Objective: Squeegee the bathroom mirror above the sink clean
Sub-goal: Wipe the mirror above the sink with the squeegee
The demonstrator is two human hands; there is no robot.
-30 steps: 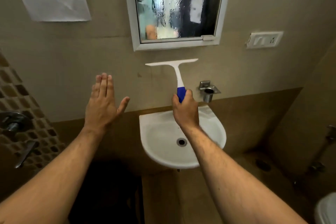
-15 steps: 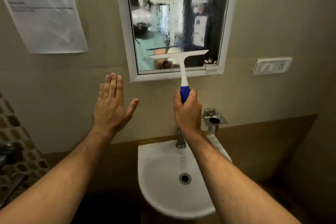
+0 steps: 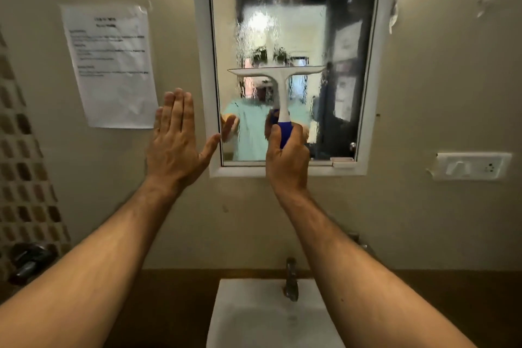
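Right hand wrapped round the squeegee before the wet mirror, left hand flat, fingers straight, holding nothing.

Printed paper sheet taped to beige wall, far left. White switch plate on wall, right. Metal tap at near centre. Mosaic tiles and a dark valve handle at left edge.

I can't read any text here. The paper notice on the wall left of the mirror carries printed lines, but they're too blurred for me to make out.
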